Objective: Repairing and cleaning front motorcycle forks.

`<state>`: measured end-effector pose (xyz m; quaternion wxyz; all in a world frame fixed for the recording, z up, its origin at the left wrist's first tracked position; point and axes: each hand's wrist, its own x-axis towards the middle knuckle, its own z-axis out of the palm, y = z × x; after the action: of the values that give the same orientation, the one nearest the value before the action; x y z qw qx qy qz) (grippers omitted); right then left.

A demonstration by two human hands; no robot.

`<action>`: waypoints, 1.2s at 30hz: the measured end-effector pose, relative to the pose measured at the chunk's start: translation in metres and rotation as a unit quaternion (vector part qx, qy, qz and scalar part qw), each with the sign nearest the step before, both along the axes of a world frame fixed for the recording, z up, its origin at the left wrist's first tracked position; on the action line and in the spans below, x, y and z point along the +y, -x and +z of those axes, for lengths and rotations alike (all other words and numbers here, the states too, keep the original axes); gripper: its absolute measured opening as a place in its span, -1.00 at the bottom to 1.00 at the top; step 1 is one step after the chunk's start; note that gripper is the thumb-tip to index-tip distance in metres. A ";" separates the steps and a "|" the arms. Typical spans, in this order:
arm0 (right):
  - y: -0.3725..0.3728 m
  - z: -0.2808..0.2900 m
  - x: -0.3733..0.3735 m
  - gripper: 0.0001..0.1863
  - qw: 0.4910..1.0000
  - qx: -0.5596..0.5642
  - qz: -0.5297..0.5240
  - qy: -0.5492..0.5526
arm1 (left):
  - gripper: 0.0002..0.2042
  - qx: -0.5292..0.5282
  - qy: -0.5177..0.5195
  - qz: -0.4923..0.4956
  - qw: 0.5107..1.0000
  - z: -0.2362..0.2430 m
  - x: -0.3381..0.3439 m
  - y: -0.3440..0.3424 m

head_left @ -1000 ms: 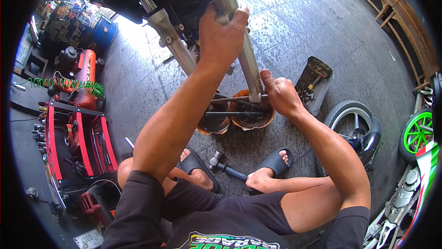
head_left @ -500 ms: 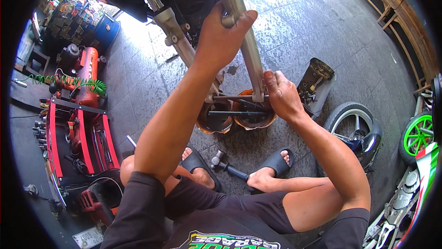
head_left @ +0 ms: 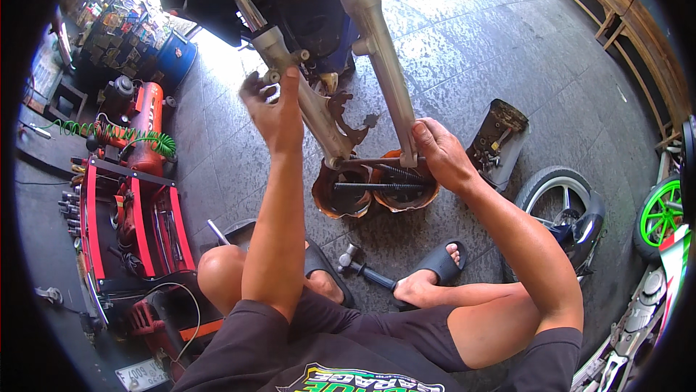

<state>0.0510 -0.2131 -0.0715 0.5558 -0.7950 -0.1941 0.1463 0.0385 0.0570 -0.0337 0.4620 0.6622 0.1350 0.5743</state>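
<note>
Two grey fork legs of a motorcycle, the left one [head_left: 317,118] and the right one [head_left: 390,73], slant down in front of me on shiny tubes. A thin axle rod [head_left: 377,162] spans their lower ends. My left hand [head_left: 275,113] is beside the upper part of the left leg, thumb and fingers apart, its fingertips slightly blurred. Around the bottom of the right leg, near the rod's end, my right hand [head_left: 444,154] is closed, its fingers partly hidden. Below the legs stand two open-topped cans [head_left: 341,211] with dark coil springs [head_left: 380,186] lying across them.
A hammer [head_left: 366,270] lies between my sandalled feet. To the right are a dirty tray with parts [head_left: 500,138], a wheel [head_left: 554,196] and a bench [head_left: 616,1]. A red tool cart [head_left: 134,225], a red compressor [head_left: 148,120] and a blue drum [head_left: 174,59] stand left.
My left hand has let go of the right fork leg and moved left to beside the left leg. My right hand stays at the right leg's bottom.
</note>
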 end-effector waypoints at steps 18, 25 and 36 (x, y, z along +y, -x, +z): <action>0.000 -0.003 0.007 -0.41 1.000 -0.012 0.022 0.012 | -0.84 0.224 0.090 -0.075 0.967 -0.033 -0.026 -0.003; -0.005 -0.007 0.008 -0.31 1.000 0.000 0.019 -0.019 | -0.84 0.197 0.121 -0.059 0.971 -0.036 -0.032 -0.005; -0.011 -0.014 0.017 -0.01 0.957 0.244 0.056 -0.146 | -0.78 0.205 0.117 -0.091 0.968 -0.038 -0.026 -0.004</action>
<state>0.0625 -0.1957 -0.0858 0.6873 -0.6331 -0.1156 0.3369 0.0425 0.0313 -0.0721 0.5489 0.7165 0.2321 0.3626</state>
